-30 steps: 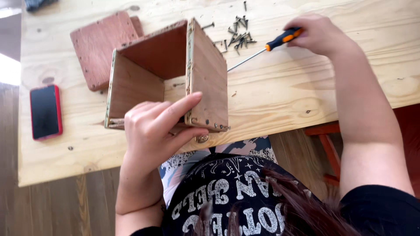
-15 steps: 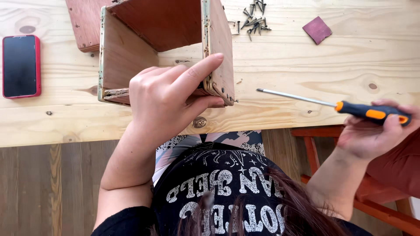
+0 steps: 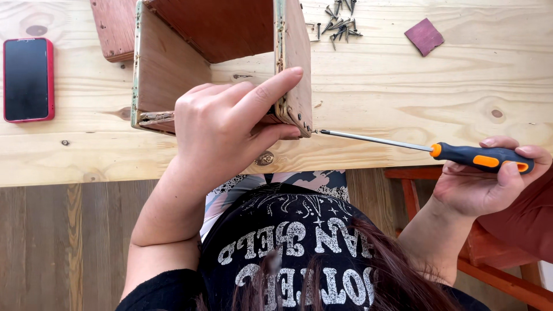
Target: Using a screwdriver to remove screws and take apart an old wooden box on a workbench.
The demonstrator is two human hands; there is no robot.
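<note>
Two grips: left hand [image 3: 230, 124] clamps box [image 3: 173, 75] (plywood); right hand [image 3: 484, 184] holds screwdriver [image 3: 426, 148].

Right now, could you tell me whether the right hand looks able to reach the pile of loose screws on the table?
Probably yes: the bare table lies open between the right hand and the screws, though its grip is full with the screwdriver.

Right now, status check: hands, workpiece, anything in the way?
Left hand gripping wooden box corner. Right hand holds screwdriver, tip at box's lower corner. Loose screws lie apart, nothing blocking.
</note>
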